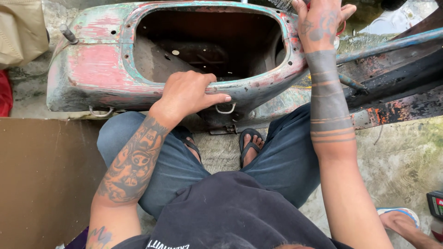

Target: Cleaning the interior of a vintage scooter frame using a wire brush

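Observation:
An old scooter body shell point(99, 69), with worn red and teal paint, lies in front of me with a large open cavity. My left hand point(189, 92) grips the near rim of that opening, fingers curled over the edge. My right hand point(320, 20) is at the shell's far right corner, closed around something red that is mostly hidden by the fingers. I am crouching, with my knees in blue jeans and a sandalled foot point(250, 145) below the shell.
A brown board point(44, 180) lies at the left. Rusty dark frame tubes point(392, 46) extend to the right. Another person's foot in a sandal point(401, 219) and a dark tool with red trim point(436, 203) are at the lower right. A beige bag point(20, 30) sits at the top left.

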